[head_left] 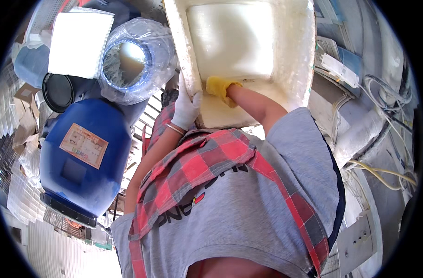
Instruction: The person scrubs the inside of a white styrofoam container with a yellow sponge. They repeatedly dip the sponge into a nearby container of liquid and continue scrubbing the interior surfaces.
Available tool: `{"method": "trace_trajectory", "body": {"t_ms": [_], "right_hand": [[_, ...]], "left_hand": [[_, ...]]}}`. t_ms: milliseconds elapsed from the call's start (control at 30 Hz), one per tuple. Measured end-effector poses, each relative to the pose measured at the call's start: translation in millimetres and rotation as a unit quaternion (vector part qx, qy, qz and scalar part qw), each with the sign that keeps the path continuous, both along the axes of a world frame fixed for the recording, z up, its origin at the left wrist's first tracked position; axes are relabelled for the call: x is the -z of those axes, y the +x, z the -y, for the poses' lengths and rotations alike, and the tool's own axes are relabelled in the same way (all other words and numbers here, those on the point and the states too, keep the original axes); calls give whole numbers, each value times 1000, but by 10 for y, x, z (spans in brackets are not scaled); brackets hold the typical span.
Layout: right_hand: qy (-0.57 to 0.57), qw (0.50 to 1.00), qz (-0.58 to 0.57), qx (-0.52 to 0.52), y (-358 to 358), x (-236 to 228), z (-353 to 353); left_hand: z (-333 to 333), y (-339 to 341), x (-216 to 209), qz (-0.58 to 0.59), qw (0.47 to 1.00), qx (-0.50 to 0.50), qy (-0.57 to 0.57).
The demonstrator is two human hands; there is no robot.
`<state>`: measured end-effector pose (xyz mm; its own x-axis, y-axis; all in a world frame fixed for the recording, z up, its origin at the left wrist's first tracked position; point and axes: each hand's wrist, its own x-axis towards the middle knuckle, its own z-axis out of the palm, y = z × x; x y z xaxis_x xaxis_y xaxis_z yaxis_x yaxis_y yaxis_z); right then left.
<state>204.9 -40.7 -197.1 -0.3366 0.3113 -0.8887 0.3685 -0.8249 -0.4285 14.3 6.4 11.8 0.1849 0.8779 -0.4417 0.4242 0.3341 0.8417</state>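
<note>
In front of me stands a deep off-white rectangular tub [292, 60] with thick, worn walls. A pale, shiny surface [230, 44] that looks like liquid fills its bottom and mirrors the light. My left hand [187, 109], in a white glove, grips the tub's near left wall, thumb at the rim and fingers along the outer side. Bare-armed, my right hand [222, 90] reaches inside near the front wall. Something yellow and soft, a cloth or a glove, covers it and hides the fingers.
At the left stand a big blue plastic drum [93, 113] and a round container [125, 62] lined with clear plastic film. White sheets [79, 44] are stacked beside it, near a black lid [58, 92]. To the right lie hoses [378, 171], cables and a white power strip [340, 69].
</note>
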Motion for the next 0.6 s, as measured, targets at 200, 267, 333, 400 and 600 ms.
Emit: {"method": "trace_trajectory", "body": {"t_ms": [200, 267, 333, 400, 600], "right_hand": [[125, 983, -130, -37, -168, -612, -262], [167, 971, -155, -77, -106, -826, -347], [205, 958, -168, -114, -14, -1038, -434], [211, 956, -177, -97, 97, -1100, -486], [207, 949, -77, 225, 940, -619, -1184]], "left_hand": [[39, -16, 19, -29, 999, 8, -11], [-7, -3, -53, -33, 999, 14, -36], [-48, 10, -78, -30, 998, 18, -49], [-67, -10, -139, -23, 995, 15, -99], [-47, -18, -122, -30, 995, 9, -94]]}}
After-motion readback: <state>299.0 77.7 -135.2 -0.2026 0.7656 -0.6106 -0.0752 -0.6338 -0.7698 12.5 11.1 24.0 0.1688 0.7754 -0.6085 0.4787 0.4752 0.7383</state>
